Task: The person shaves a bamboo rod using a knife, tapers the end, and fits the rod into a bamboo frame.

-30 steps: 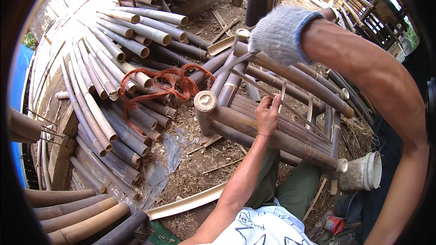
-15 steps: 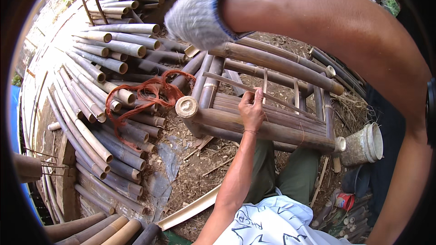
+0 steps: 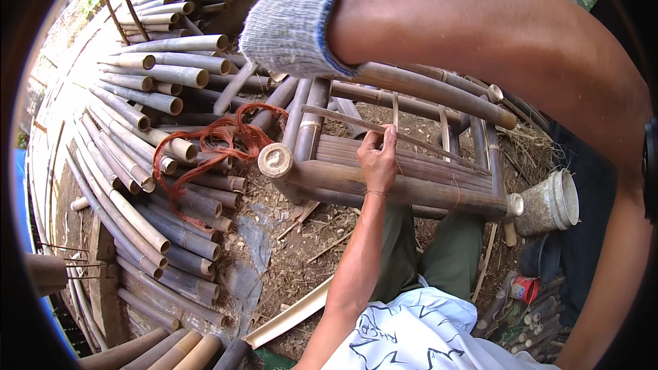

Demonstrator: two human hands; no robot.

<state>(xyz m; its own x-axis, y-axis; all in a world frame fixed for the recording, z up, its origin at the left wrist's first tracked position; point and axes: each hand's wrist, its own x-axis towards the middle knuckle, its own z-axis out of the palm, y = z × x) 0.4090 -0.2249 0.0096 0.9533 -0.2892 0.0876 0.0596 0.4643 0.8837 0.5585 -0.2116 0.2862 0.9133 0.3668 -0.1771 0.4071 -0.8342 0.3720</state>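
Observation:
My left hand (image 3: 378, 157) pinches a thin bamboo slat (image 3: 343, 118) between thumb and fingers. The slat lies slantwise above a row of narrow slats (image 3: 404, 166) within a bamboo frame (image 3: 411, 188), like a stool or bench seat. Its thick front pole runs under my wrist. My right hand (image 3: 291, 24), in a grey knitted glove with a blue cuff, is raised close to the camera, its fingers mostly hidden. Below the glove sticks out a flat grey blade (image 3: 235, 87), apparently from a knife it grips; the handle cannot be made out clearly.
Stacked bamboo poles (image 3: 157, 75) fill the left side, with a tangle of red-orange cord (image 3: 219, 138) over their ends. A whitish bucket (image 3: 548, 205) stands right of the frame. A split bamboo piece (image 3: 291, 315) lies on the littered ground near my left forearm.
My gloved right hand has shifted slightly left and is sharper now, and the grey blade beneath it shows more clearly. My left hand still holds the slat in nearly the same place.

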